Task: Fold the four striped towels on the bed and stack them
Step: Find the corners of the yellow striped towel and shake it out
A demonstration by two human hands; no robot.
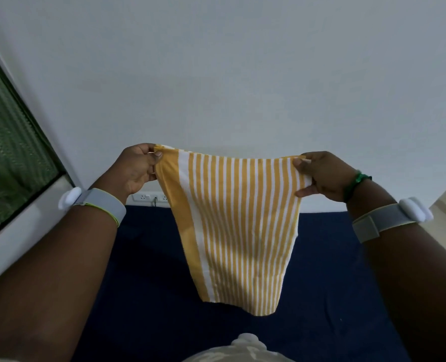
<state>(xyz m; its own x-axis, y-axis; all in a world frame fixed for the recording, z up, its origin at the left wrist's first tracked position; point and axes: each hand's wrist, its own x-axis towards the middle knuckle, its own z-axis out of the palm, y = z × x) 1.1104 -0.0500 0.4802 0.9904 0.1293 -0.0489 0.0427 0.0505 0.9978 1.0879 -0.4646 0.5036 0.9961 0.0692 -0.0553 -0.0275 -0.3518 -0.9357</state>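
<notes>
Hand [135, 168] over hidden towel [235, 226] corner

My arms are bare; each forearm wears a grey strap [104, 209] carrying a white pod [69, 197]. Beside my right hand [323, 176], green bangles [356, 182].

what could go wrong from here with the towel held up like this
The left hand and right hand only pinch the yellow striped towel at its top corners, so a corner may slip. The top edge sags and the lower end hangs narrowed above the blue bed, so the fold may come out skewed.
</notes>
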